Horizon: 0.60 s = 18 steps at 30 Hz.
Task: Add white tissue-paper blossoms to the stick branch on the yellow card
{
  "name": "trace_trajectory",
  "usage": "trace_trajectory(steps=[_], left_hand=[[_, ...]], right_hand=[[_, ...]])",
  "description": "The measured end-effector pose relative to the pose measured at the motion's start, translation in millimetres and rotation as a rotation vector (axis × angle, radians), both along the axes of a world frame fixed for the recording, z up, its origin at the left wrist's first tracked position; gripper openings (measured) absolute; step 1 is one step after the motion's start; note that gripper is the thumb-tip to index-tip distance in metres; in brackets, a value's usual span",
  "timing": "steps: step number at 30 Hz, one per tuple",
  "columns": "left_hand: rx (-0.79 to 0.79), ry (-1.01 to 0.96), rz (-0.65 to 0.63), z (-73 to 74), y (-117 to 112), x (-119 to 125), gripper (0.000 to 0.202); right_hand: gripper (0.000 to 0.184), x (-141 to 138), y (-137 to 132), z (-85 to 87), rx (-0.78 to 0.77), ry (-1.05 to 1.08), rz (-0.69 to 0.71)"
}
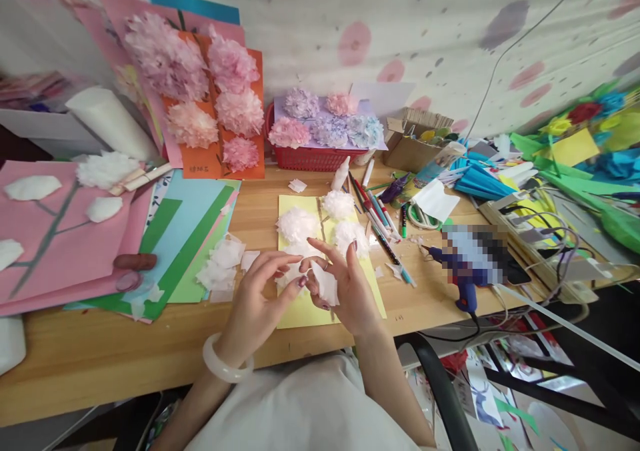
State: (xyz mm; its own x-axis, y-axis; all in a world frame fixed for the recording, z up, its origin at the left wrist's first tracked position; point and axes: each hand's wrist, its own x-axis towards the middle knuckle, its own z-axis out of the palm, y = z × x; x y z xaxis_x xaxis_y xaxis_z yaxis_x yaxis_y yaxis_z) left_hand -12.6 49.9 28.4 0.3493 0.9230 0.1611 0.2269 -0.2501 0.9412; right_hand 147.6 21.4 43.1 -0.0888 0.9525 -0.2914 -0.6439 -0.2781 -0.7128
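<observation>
Both my hands meet above a yellow sheet (300,307) on the wooden desk. My left hand (257,301), with a white bangle on the wrist, pinches a small white tissue piece (325,283) with curled fingers. My right hand (345,284) holds the same tissue piece from the other side, some fingers raised. Three white tissue flowers (320,224) sit glued on the yellow sheet just beyond my fingers. Loose white tissue squares (223,264) lie to the left of my left hand.
Coloured paper sheets (190,237) and a pink card with white flowers (55,231) lie left. Pens and markers (375,214), a blue glue gun (465,284) and cables lie right. A red basket (310,157) and orange card with pink flowers (225,104) stand behind.
</observation>
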Motion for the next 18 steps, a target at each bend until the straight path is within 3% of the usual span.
trace_trajectory(steps=[5,9,13,18], left_hand=[[0.066,0.076,-0.022,0.9,6,8,0.011],[-0.082,-0.115,0.011,-0.8,11,2,0.01],[-0.27,-0.262,0.124,-2.6,13,-3,0.014],[-0.252,-0.212,0.196,3.0,14,-3,0.017]], right_hand=[[0.066,-5,2,-5.0,-0.03,-0.048,0.092],[0.05,-2,3,-8.7,-0.012,-0.165,0.15],[0.034,-3,2,-8.8,0.037,-0.385,0.18],[0.022,-13,2,-8.0,0.164,-0.629,0.093]])
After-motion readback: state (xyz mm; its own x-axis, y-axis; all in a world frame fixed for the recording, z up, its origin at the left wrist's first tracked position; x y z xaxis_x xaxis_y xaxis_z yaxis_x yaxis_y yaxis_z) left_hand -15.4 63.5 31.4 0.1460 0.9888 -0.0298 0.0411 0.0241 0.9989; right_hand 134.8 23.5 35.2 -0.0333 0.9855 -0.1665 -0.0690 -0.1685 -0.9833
